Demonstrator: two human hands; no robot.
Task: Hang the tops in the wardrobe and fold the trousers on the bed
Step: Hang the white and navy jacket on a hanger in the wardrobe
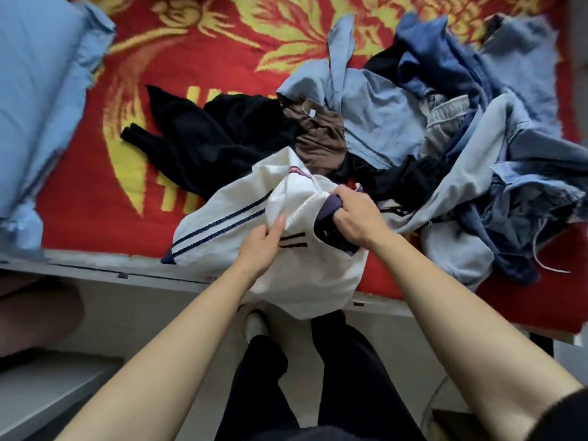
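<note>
Our left hand [261, 246] pinches the fabric of the white top [222, 224]; our right hand [353, 218] grips its navy collar. The top drapes over the near edge of the bed [95, 186]. Farther onto the bed lies a heap of clothes [445, 128], with a blue pillow [31, 106].

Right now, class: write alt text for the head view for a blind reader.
A left hand pinches a white top and a right hand grips its navy trim at the edge of the bed. Behind, dark and blue clothes lie heaped on a red blanket, a blue pillow at left.
</note>
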